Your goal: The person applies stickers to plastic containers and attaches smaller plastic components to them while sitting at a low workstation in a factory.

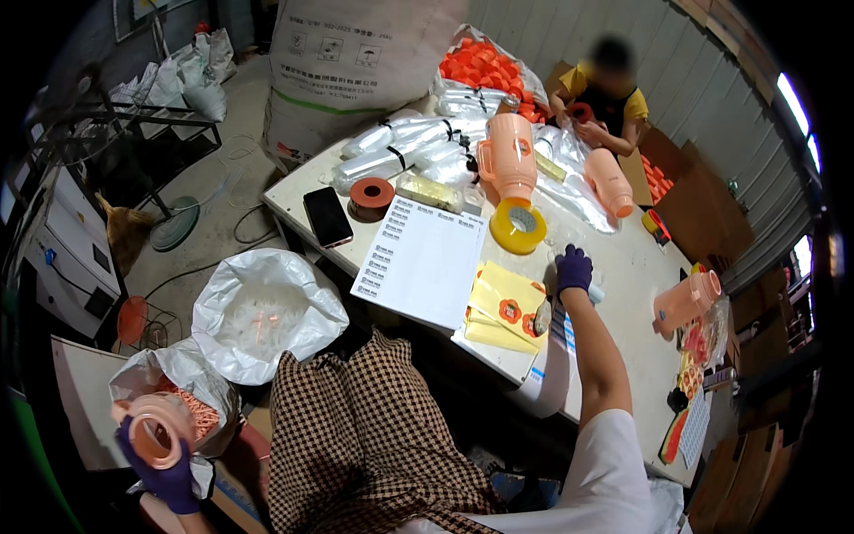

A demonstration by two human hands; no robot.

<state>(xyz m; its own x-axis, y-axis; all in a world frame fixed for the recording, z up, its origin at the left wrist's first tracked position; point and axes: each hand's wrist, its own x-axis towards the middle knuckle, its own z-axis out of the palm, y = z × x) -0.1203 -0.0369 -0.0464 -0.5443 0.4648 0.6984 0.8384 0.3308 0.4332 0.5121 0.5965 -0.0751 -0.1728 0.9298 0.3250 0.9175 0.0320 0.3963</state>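
Note:
At the lower left, my left hand (171,476), in a purple glove, is closed around a peach plastic jug shell (160,430) with a round opening. This shell is over a white sack (142,374) of pinkish-orange parts. My right hand (574,270), gloved the same way, rests on the white table (623,311) with its fingers apart and no object visible in them. Close by are yellow sticker sheets (505,307) with orange marks and a roll of yellow tape (518,226). Left of these lies a large white label sheet (422,260). Behind the tape stands a peach jug (510,158) with a handle.
More peach jugs (609,182) lie farther right. A black phone (327,216) and a reddish-brown roll (371,198) are near the left table edge. Clear plastic bags (382,160) cover the back. Across the table, a person in yellow sleeves (636,105) works. An open white sack (267,311) stands below.

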